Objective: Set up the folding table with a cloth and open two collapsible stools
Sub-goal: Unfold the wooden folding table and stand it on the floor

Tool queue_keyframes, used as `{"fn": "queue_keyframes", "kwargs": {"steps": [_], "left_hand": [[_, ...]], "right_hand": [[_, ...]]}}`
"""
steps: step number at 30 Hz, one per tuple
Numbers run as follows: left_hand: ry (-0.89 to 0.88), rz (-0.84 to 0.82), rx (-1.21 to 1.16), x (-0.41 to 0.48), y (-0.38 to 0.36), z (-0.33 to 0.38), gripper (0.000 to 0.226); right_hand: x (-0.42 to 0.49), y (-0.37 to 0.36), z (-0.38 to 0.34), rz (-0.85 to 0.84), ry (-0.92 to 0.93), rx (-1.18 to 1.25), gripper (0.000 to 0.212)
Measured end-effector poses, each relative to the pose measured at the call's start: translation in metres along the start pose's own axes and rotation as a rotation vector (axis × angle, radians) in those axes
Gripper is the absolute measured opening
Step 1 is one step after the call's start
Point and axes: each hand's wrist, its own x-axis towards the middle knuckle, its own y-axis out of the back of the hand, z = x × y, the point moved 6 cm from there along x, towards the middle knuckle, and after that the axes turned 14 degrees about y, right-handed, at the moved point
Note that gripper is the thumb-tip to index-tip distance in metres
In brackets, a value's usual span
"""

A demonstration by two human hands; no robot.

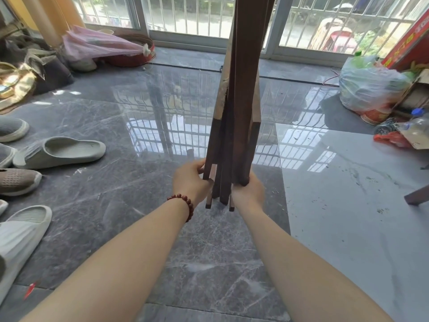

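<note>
Pale slippers (pixel 59 151) lie at the left on the grey tiled floor (pixel 336 182). The left hand (pixel 191 180), a red bead bracelet (pixel 185 204) on its wrist, is curled around the outer dark slats of the folded wooden frame (pixel 236 101), which stands upright at centre. The right hand (pixel 249 191) grips its other side. Far right, the writing on a red sign (pixel 408 40) is unreadable.
</note>
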Motion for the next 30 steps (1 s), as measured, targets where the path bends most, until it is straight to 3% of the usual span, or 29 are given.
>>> {"fn": "queue_keyframes", "kwargs": {"steps": [4,12,15,20,26,30], "left_hand": [[0.006,0.002,0.041,0.002,-0.005,-0.003,0.039],[0.095,-0.176,0.167,0.009,-0.036,-0.029,0.024],[0.176,-0.254,0.216,0.005,-0.051,-0.041,0.03],[0.257,-0.272,0.254,0.008,-0.069,-0.055,0.043],[0.236,-0.274,0.323,0.02,-0.086,-0.061,0.027],[0.195,-0.273,0.358,0.025,-0.095,-0.067,0.028]], "right_hand": [[0.001,-0.002,0.009,-0.005,-0.003,-0.009,0.014],[-0.009,-0.016,0.043,-0.104,-0.136,-0.049,0.018],[-0.009,-0.018,0.051,-0.131,-0.156,-0.066,0.021],[-0.009,-0.018,0.065,-0.166,-0.211,-0.12,0.038],[-0.01,-0.029,0.082,-0.22,-0.281,-0.123,0.051],[-0.011,-0.039,0.085,-0.25,-0.295,-0.077,0.033]]}}
